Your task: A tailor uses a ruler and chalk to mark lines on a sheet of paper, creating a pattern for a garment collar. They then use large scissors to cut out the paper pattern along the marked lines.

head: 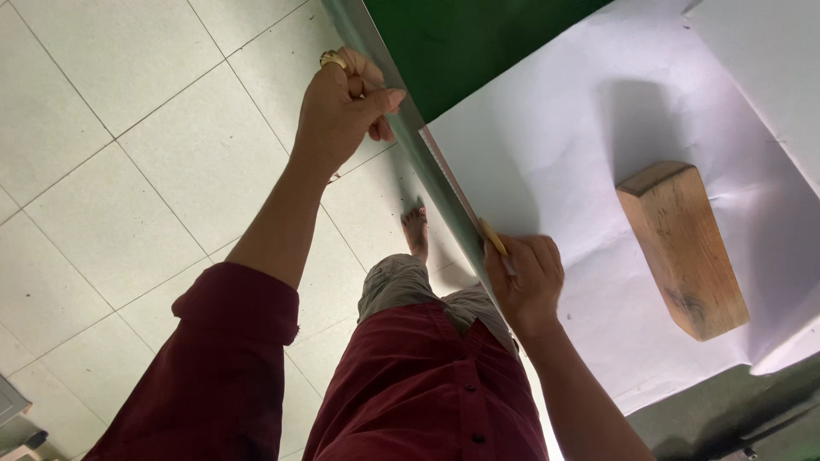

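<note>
— Head view: what do we hold now?

— Our left hand (342, 107) is clenched on the long grey-green metal straightedge (401, 128) lying along the table edge (769, 401). Our right hand (530, 282) grasps a small yellow-handled cutter (494, 237), pressed beside the straightedge on the large white paper sheet (555, 145).

— What may go wrong?

— We think the straightedge can slide, because only one end is held; then the cut wanders. The brown wooden block (683, 248) rests well apart.
</note>
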